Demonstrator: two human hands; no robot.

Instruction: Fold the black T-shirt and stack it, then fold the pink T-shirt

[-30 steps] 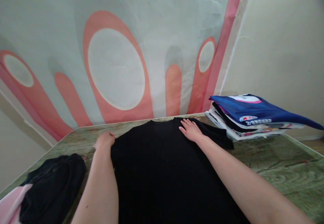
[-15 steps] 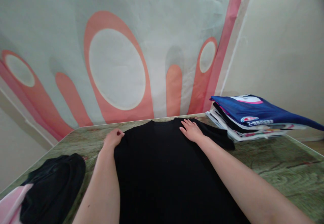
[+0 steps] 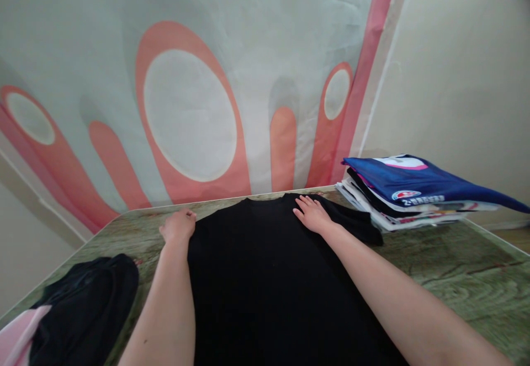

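Flatly, the right hand (image 3: 313, 215) splays on the black shirt (image 3: 273, 283); the left hand (image 3: 179, 225) curls at its edge, grip unclear.

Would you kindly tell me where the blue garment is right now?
In the head view, the blue garment is at the right, on top of the stack of clothes beside the black shirt.

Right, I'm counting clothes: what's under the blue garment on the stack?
Below the blue garment, edges of a black layer and white layers show. The rest is covered, so I can't give a count.
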